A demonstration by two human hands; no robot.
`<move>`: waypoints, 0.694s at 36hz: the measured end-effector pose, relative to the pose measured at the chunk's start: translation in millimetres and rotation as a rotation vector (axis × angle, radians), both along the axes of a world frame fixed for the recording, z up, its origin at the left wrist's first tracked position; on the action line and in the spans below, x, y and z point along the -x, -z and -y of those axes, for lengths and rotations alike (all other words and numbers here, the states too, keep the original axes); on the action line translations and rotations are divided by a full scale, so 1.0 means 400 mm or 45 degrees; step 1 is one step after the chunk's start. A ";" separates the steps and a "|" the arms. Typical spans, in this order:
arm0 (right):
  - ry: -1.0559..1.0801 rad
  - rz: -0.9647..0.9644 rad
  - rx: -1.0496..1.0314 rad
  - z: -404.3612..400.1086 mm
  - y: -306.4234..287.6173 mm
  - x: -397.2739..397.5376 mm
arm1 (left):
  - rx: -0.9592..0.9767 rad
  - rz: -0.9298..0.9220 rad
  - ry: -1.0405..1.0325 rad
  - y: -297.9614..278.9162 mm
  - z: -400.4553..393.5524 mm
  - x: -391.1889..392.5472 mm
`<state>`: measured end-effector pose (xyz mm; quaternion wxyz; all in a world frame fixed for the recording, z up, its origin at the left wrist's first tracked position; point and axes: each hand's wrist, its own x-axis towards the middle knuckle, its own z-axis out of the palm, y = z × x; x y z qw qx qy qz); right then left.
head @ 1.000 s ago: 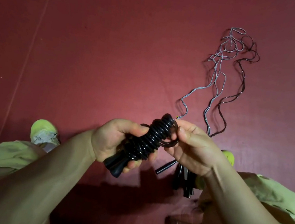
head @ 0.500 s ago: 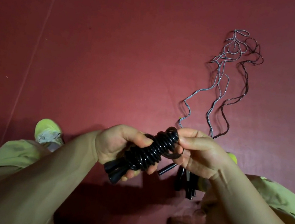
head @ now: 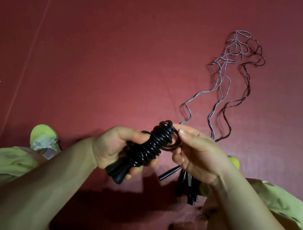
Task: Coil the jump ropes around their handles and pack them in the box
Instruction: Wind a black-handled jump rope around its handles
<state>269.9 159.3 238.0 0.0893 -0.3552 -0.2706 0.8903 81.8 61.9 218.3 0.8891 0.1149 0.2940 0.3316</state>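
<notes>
Loose ropes (head: 222, 82) — grey and dark, their count unclear in the tangle — trail across the red floor (head: 107, 50), their black handles (head: 187, 186) bunched under the right wrist. Two yellow-green shoes (head: 43, 136) show, one mostly hidden. The left hand (head: 116, 149) grips the coiled jump rope (head: 148, 147) — held above the floor — while the right hand (head: 198, 152) pinches its last loop at the top end.

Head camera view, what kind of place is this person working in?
Probably a gym or exercise room. A dark red mat-like floor fills the view, loose jump ropes trail across it, and the person stands over it in a yellow-green sports shoe.
</notes>
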 end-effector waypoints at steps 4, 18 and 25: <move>0.163 0.061 -0.074 0.012 -0.002 0.014 | 0.036 -0.052 -0.041 -0.004 -0.004 0.002; 0.079 0.311 -0.368 0.019 -0.021 0.027 | 0.024 -0.297 0.071 -0.019 -0.002 -0.025; -0.076 0.368 -0.872 0.020 -0.028 0.006 | -0.065 -0.564 0.150 -0.047 0.008 -0.046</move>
